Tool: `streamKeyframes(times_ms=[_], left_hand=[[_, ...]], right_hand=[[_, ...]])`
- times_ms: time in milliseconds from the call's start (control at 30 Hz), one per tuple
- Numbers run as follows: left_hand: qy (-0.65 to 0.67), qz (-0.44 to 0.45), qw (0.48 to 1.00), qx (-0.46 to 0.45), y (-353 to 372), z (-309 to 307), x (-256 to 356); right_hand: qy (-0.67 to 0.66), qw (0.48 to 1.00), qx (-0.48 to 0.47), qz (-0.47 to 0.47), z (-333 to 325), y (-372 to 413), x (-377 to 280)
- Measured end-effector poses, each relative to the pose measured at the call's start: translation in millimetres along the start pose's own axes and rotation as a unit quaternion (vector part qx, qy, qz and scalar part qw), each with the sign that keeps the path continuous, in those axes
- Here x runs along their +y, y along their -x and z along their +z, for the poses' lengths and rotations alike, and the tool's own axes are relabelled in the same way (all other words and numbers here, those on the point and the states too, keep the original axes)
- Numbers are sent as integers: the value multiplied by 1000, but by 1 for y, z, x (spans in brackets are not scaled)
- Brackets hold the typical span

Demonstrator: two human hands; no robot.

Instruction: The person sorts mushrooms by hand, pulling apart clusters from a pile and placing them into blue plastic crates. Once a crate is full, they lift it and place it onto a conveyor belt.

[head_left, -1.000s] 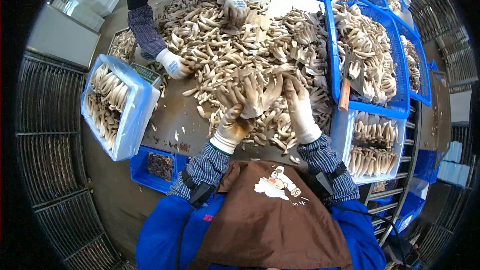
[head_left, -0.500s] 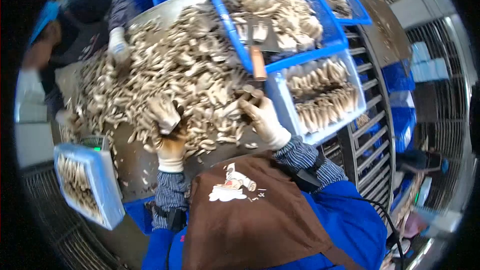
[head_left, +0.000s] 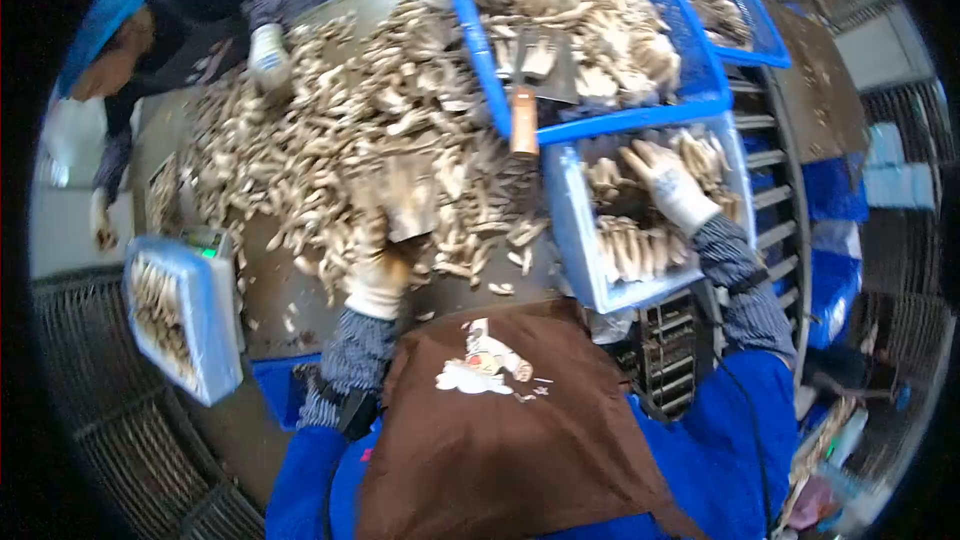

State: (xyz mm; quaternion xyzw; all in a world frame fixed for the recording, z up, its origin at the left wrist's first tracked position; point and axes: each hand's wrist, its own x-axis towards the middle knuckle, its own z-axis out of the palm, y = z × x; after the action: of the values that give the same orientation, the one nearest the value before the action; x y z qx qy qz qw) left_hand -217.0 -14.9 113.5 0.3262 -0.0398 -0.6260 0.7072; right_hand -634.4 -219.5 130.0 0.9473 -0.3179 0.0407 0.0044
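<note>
Bright, even light falls on the mushroom pile, the whole view is softened by motion blur, and the fisheye lens bends the edges inside a round black vignette.

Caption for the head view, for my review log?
Gloved right hand lies on mushrooms in a lined box; left hand rests at the mushroom pile.

1 head-worn fisheye camera looks steeply down, close over the table edge.
</note>
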Motion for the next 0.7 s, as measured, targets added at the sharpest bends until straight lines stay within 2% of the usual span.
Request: streamKeyframes(times_ms=[67,100,167,233,267,300,333,367,400,433,500,567,633,667,700], left_hand=[[37,19,996,-75,-2,12,-7],[57,-28,994,-86,-1,13,-6],[78,3,992,-100,0,22,-12],[36,13,994,-106,-3,19,-16],[47,56,993,-92,-1,20,-23],[47,57,993,-94,-1,18,-23],[14,37,994,-100,-2,15,-22],[-19,18,994,-106,-2,14,-20],[-19,42,994,-95,3,29,-17],[-38,36,993,-104,0,19,-17],[-30,64,996,-60,7,24,-6],[-26,69,995,-63,9,16,11],[-137,94,984,-59,10,6,24],[-177,86,980,-44,14,1,30],[-181,157,965,-104,18,12,36]], right_hand=[[0,1000,3,11,-4,2,7],[6,1000,12,28,-13,1,4],[20,996,79,38,-29,-2,-13],[-160,972,160,68,-47,-22,-58],[-253,949,161,93,-55,-35,-90],[-410,889,181,91,-50,-48,-120],[-495,852,129,112,-63,-61,-153],[-526,836,89,127,-60,-77,-178],[-600,786,57,139,-61,-94,-200],[-659,735,32,157,-51,-109,-217],[-674,717,102,145,-35,-134,-246],[-668,726,55,154,-42,-146,-252],[-763,634,5,126,-44,-154,-260],[-756,643,-21,122,-43,-156,-260],[-747,652,-46,119,-43,-159,-261]])
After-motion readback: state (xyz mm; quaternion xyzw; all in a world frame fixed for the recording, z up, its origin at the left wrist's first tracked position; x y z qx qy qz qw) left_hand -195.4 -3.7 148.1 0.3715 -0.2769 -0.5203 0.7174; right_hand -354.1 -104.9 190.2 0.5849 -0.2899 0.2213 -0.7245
